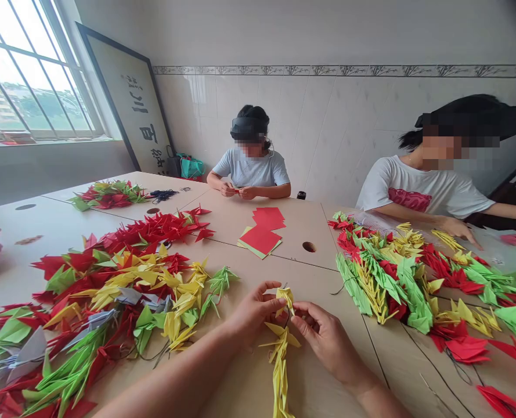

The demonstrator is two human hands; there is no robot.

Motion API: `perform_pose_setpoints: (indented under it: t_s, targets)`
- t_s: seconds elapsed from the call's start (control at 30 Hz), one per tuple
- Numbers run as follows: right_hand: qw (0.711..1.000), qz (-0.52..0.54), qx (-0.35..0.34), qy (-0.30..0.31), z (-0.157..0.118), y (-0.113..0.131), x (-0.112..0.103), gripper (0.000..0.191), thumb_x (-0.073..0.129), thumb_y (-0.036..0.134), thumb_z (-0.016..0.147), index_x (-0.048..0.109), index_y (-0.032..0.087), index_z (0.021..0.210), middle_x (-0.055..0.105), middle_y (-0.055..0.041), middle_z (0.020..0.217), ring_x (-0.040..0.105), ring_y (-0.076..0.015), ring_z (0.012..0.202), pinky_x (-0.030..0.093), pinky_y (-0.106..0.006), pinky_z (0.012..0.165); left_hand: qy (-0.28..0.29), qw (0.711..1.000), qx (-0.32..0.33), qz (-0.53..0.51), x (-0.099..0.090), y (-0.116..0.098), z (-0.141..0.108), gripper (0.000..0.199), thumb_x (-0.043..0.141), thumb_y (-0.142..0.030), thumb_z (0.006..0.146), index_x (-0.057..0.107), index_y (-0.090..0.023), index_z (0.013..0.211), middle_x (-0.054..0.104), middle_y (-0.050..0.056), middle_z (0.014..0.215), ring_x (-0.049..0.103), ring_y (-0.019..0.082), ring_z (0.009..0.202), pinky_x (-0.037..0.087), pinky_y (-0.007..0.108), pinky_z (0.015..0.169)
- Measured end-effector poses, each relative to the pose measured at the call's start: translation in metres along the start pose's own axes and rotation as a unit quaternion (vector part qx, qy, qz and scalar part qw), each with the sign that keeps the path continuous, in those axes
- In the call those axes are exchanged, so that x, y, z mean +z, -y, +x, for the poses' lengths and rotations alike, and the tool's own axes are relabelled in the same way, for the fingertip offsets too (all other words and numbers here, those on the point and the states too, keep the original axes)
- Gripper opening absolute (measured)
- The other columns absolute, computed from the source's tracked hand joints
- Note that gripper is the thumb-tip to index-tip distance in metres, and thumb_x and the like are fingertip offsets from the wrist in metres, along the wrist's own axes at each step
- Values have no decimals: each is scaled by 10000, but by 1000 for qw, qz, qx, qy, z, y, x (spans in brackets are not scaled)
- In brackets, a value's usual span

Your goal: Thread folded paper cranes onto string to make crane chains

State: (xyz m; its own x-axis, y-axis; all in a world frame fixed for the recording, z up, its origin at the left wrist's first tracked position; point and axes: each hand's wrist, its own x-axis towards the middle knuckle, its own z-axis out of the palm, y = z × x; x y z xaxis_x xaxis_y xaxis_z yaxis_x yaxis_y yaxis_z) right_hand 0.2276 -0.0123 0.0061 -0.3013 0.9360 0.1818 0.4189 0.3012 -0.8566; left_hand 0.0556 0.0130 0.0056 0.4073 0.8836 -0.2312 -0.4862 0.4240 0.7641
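A folded yellow paper crane (285, 295) is between my two hands over the table. My left hand (258, 310) pinches it from the left, fingers closed around its upper side. The closed fingertips of my right hand (325, 334) meet its right edge. A dark thread runs down from this crane into a string of yellow paper cranes (280, 377) lying toward me on the table. Part of the crane is hidden behind my left fingers.
Red, yellow and green crane strings (153, 278) heap at left; another pile (397, 273) lies at right. Red and green paper squares (260, 239) sit ahead, near a round table hole (309, 247). One co-worker (251, 165) sits opposite, another (418, 186) at right.
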Motion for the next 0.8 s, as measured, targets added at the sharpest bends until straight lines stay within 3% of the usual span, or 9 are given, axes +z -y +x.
perform_pose_setpoints:
  t_s: [0.27, 0.53, 0.8]
  targets:
    - [999, 43, 12, 22, 1, 3, 0, 278, 522, 410, 861, 628, 197, 1005, 709, -80, 918, 645, -199, 775, 517, -305, 708, 18, 1000, 4, 8, -2, 1, 1, 502, 787, -275, 632, 488, -165, 1020, 611, 3, 783, 559, 65, 533, 428, 203, 564]
    - [996, 81, 35, 28, 2, 6, 1, 241, 543, 403, 845, 629, 197, 934, 710, -57, 842, 649, -196, 750, 508, -287, 669, 24, 999, 5, 33, -2, 4, 2, 503, 795, -295, 613, 496, -165, 996, 612, 1, 777, 570, 81, 553, 414, 206, 558]
    - [993, 103, 52, 22, 3, 1, 0, 257, 518, 411, 859, 625, 189, 934, 698, -57, 854, 643, -211, 832, 502, -317, 761, 24, 998, 9, 56, 0, 3, 2, 494, 783, -301, 631, 488, -159, 1001, 604, -2, 758, 546, 72, 557, 410, 212, 577]
